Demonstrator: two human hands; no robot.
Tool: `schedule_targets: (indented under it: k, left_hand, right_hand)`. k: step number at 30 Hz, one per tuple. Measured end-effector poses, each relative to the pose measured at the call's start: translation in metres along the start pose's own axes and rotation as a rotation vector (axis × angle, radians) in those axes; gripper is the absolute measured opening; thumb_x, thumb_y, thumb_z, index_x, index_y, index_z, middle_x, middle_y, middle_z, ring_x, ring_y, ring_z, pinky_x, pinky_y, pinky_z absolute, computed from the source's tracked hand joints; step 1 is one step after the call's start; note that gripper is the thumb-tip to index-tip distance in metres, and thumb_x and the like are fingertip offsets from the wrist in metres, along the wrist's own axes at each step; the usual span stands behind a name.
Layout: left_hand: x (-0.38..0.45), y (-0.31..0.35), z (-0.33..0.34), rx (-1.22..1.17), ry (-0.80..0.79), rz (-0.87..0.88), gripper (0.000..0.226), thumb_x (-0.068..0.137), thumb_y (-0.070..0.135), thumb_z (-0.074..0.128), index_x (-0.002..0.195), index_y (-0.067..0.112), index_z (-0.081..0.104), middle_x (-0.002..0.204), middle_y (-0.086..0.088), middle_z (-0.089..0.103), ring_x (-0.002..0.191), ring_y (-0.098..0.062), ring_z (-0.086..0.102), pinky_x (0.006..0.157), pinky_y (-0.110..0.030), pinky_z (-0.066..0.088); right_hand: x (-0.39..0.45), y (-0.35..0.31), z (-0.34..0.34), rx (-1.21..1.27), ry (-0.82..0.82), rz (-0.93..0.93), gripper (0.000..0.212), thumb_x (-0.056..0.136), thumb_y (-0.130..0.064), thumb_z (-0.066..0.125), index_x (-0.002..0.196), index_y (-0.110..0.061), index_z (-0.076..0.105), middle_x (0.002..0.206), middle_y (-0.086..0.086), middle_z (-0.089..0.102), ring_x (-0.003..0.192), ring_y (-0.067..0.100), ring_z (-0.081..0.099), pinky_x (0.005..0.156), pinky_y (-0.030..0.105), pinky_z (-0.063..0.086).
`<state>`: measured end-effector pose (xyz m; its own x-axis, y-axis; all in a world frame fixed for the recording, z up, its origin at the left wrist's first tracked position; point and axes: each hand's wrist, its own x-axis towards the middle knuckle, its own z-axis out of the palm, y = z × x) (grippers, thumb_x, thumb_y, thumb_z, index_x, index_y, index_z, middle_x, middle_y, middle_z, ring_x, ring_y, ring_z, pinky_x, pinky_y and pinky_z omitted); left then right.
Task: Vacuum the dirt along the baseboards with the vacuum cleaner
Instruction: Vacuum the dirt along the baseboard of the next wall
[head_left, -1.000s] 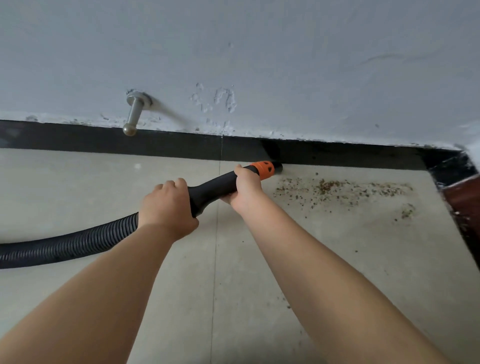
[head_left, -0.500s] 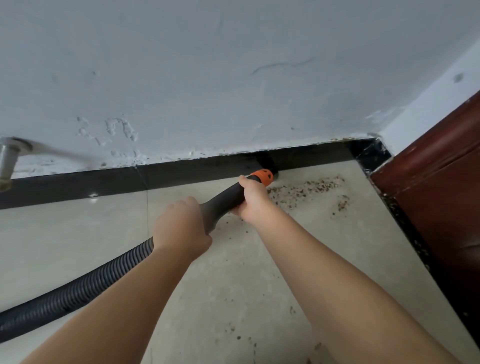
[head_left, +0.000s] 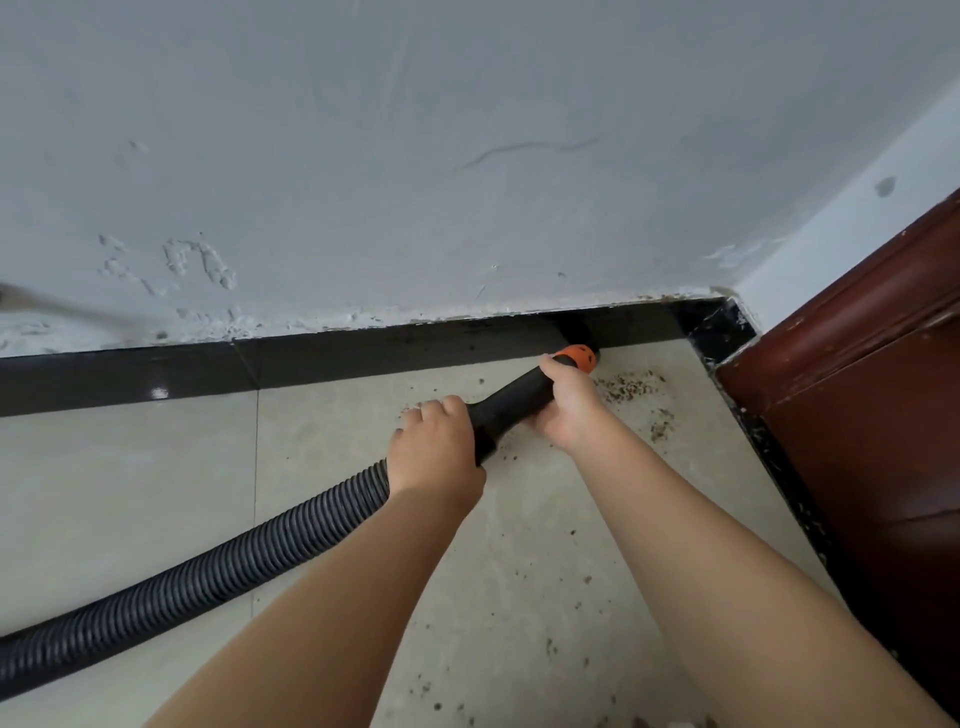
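Against baseboard (head_left: 363, 358), nozzle (head_left: 576, 357) gripped by right hand (head_left: 569, 410), hose (head_left: 234, 566) by left hand (head_left: 436, 452), both curled tight; likely to scatter dirt (head_left: 628, 387) into corner if shoved fast.

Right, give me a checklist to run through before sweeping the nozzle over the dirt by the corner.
1. Left hand grips the hose end: ok.
2. Right hand grips the nozzle behind the orange collar: ok.
3. Nozzle tip at the baseboard: ok.
4. Dirt lies to the tip's right, toward the corner: ok.
5. Suction running: cannot tell.
6. Scattered crumbs nearer the person remain: not ok.
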<state>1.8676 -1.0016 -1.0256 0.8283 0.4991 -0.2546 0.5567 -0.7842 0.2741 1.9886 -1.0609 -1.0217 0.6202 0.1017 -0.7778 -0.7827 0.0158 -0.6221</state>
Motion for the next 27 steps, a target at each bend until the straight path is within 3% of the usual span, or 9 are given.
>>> schedule_targets:
  k: [4,10,13,17,22,27]
  left_hand:
    - [-0.006,-0.025,-0.016,-0.025,0.053,-0.029,0.044,0.081,0.028,0.063,0.116,0.012,0.04,0.114,-0.006,0.05,0.106,-0.023,0.049,0.087,-0.031,0.042]
    - [-0.054,-0.133,-0.032,-0.155,0.156,-0.186,0.05,0.071,0.027,0.076,0.11,0.006,0.052,0.105,-0.013,0.058,0.095,-0.033,0.053,0.071,-0.032,0.036]
    - [-0.076,-0.179,-0.038,-0.147,0.168,-0.322,0.051,0.068,0.018,0.079,0.11,0.002,0.054,0.104,-0.019,0.059,0.095,-0.038,0.054,0.075,-0.038,0.04]
    - [-0.094,-0.224,-0.05,-0.117,0.164,-0.417,0.042,0.069,0.017,0.074,0.105,0.007,0.055,0.098,-0.013,0.059,0.084,-0.03,0.05,0.072,-0.033,0.039]
    - [-0.086,-0.24,-0.06,-0.054,0.12,-0.336,0.044,0.068,0.023,0.074,0.104,0.01,0.054,0.087,-0.001,0.05,0.077,-0.021,0.045,0.067,-0.029,0.035]
    - [-0.057,-0.205,-0.058,-0.036,0.065,-0.197,0.041,0.07,0.027,0.072,0.1,0.014,0.048,0.087,0.0,0.048,0.077,-0.019,0.044,0.066,-0.028,0.035]
  right_hand:
    - [-0.01,0.014,0.023,0.02,-0.022,0.018,0.046,0.094,-0.024,0.055,0.132,-0.005,0.037,0.129,0.018,0.05,0.113,0.038,0.053,0.074,0.046,0.049]
    - [-0.05,0.082,0.102,-0.092,-0.123,0.082,0.049,0.094,-0.023,0.054,0.136,-0.008,0.035,0.129,0.016,0.049,0.114,0.036,0.052,0.085,0.049,0.051]
    - [-0.073,0.121,0.142,-0.111,-0.193,0.137,0.051,0.093,-0.021,0.054,0.136,-0.008,0.029,0.13,0.016,0.048,0.116,0.035,0.05,0.094,0.051,0.047]
    - [-0.095,0.154,0.184,-0.144,-0.226,0.182,0.054,0.092,-0.02,0.056,0.135,-0.006,0.028,0.131,0.017,0.047,0.118,0.036,0.049,0.1,0.052,0.041]
    - [-0.093,0.159,0.19,-0.084,-0.187,0.187,0.051,0.091,-0.018,0.058,0.135,-0.006,0.033,0.128,0.017,0.05,0.115,0.037,0.051,0.093,0.053,0.046]
    - [-0.08,0.124,0.157,-0.015,-0.139,0.165,0.046,0.092,-0.018,0.057,0.131,-0.006,0.036,0.126,0.018,0.05,0.113,0.039,0.053,0.087,0.054,0.049]
